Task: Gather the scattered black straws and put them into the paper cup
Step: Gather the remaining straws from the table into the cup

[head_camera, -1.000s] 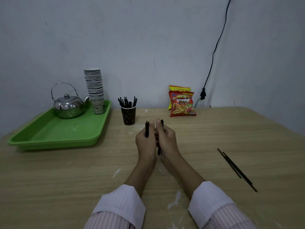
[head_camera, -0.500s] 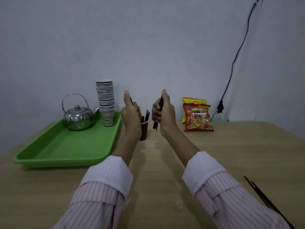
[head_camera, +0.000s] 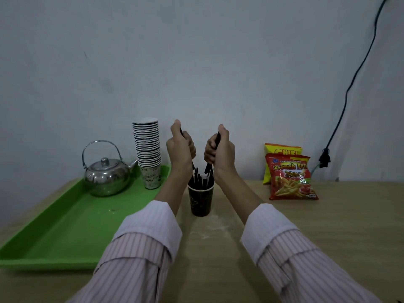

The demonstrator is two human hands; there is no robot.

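A dark paper cup (head_camera: 201,201) stands on the wooden table between my forearms, with several black straws (head_camera: 200,180) sticking up out of it. My left hand (head_camera: 180,147) is closed around a black straw, held upright just above and left of the cup's rim. My right hand (head_camera: 219,149) grips a small bunch of black straws (head_camera: 208,168), whose lower ends hang over the cup's mouth. Both fists hover above the cup, thumbs up. Whether the held straws touch those in the cup is unclear.
A green tray (head_camera: 65,232) on the left carries a steel kettle (head_camera: 107,177) and a tall stack of paper cups (head_camera: 147,154). Two snack bags (head_camera: 290,178) lean against the wall at the right. A black cable (head_camera: 341,114) hangs down the wall.
Both hands rose from the table's middle and moved forward with their straws; they now hang over the cup. My view tilted up, so the straws lying at the right have left the frame.
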